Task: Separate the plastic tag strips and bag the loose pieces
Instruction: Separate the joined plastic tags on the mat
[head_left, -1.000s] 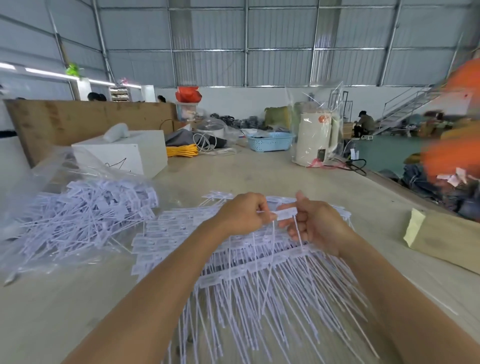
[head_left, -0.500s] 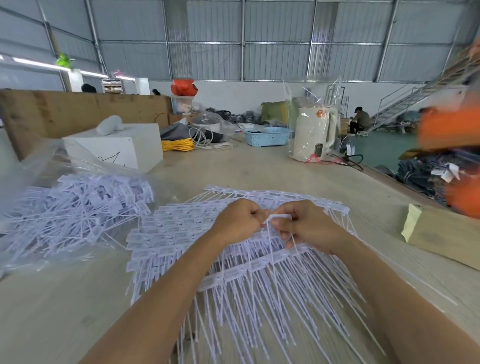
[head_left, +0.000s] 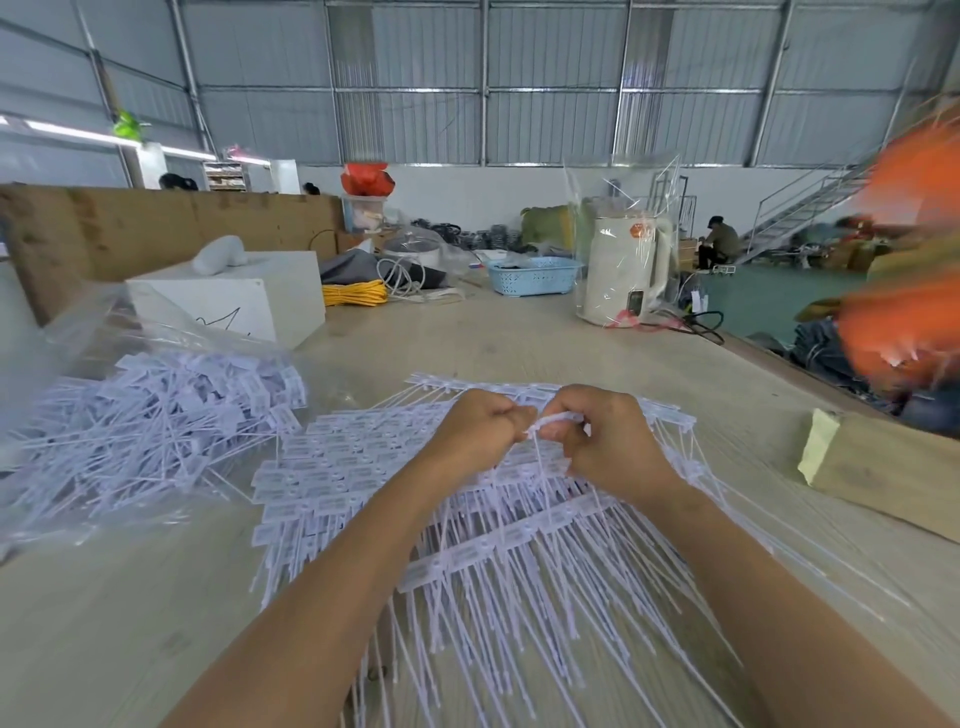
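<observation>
Where the two hands meet above the heap, the left hand (head_left: 480, 426) and the right hand (head_left: 605, 441) each curl their fingers round the same white tag strip (head_left: 553, 420), pinching it between them at its flat head end. Its thin tail hangs straight down from the grip toward the pile. The left grip is a closed fist with the knuckles up; the right grip has the thumb and forefinger pressed on the strip, the other fingers folded under.

Directly beneath the grip, spread over the counter (head_left: 597, 358), lies the heap of joined strips (head_left: 493, 551), rows of flat heads linked side by side with their long tails fanning toward the person. To the left of the grip, a clear plastic bag (head_left: 104, 332) lies open on the counter with loose pieces (head_left: 156, 415) tangled inside it, near the heap's left edge but apart from both hands.

Beyond the grip and to its left stands a white box (head_left: 249, 299). Farther behind the grip are a coil of yellow cord (head_left: 356, 293), a light blue basket (head_left: 532, 275) and a cream kettle (head_left: 621, 270) wrapped in clear film. To the right of the grip, a wooden block (head_left: 893, 467) rests on the counter, well apart from the hands.
</observation>
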